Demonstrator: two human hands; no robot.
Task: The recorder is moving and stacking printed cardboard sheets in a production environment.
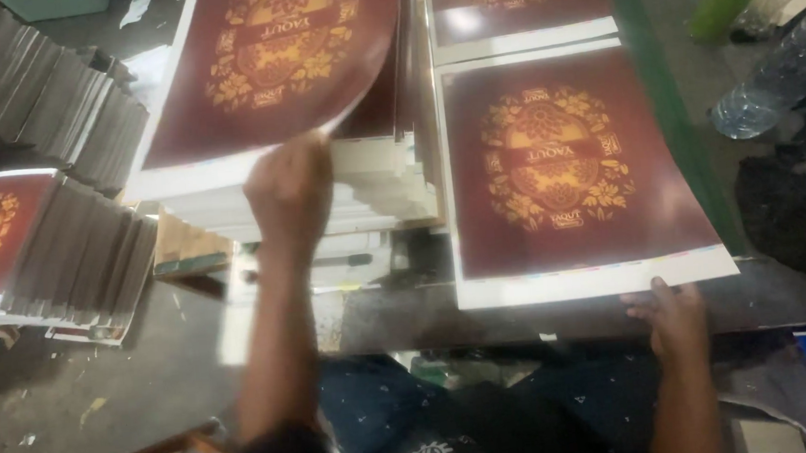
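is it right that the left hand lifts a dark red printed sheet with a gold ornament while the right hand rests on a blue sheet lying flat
Not quite. The head view shows the right hand at the edge of another dark red printed sheet with a gold ornament, not blue. The left hand does lift a matching dark red sheet.

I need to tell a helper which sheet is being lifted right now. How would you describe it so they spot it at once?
Start at the tall stack of white-edged sheets left of centre. The maroon printed sheet with a gold floral emblem curls up above it, pinched at its lower edge by the left hand. Unlike the flat sheet beside it, near the right hand, it is raised and bent.
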